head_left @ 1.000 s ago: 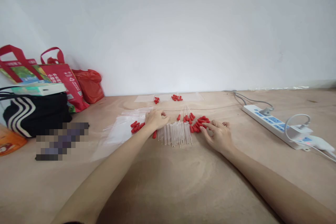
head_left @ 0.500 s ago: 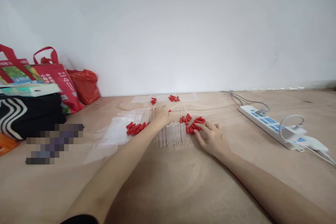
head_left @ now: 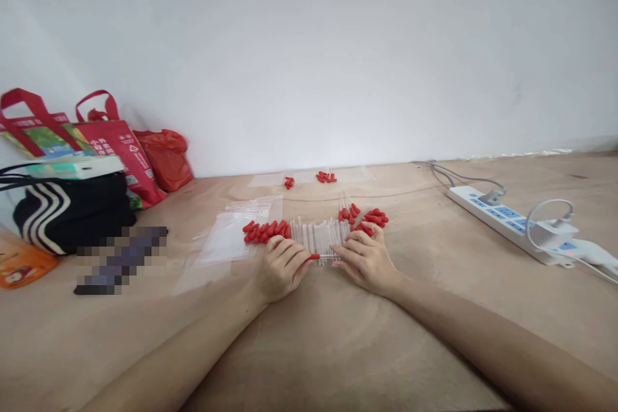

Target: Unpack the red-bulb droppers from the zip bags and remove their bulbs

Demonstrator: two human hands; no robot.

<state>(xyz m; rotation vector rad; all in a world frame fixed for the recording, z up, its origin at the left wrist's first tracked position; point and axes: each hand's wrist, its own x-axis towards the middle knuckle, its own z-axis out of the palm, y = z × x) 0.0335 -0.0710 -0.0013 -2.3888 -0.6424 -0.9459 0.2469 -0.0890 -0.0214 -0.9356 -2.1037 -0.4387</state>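
My left hand (head_left: 281, 265) and my right hand (head_left: 365, 261) meet just in front of a row of clear glass dropper tubes (head_left: 316, 235) lying side by side on the wooden table. The left fingers are curled and pinch a small red rubber bulb (head_left: 314, 257) at its tip. The right fingers are bent and pinch something thin that I cannot make out, close to that bulb. Loose red rubber bulbs lie in a pile left of the tubes (head_left: 266, 230) and another pile right of them (head_left: 371, 217).
Clear zip bags (head_left: 226, 237) lie left of the tubes, more bags with red bulbs (head_left: 325, 177) near the wall. Red shopping bags (head_left: 123, 145) and a black striped bag (head_left: 67, 209) stand at left. A white power strip (head_left: 506, 222) with cables lies at right.
Both hands have drawn back from the piles toward me and come together in front of the tubes. The left hand now pinches a red bulb.
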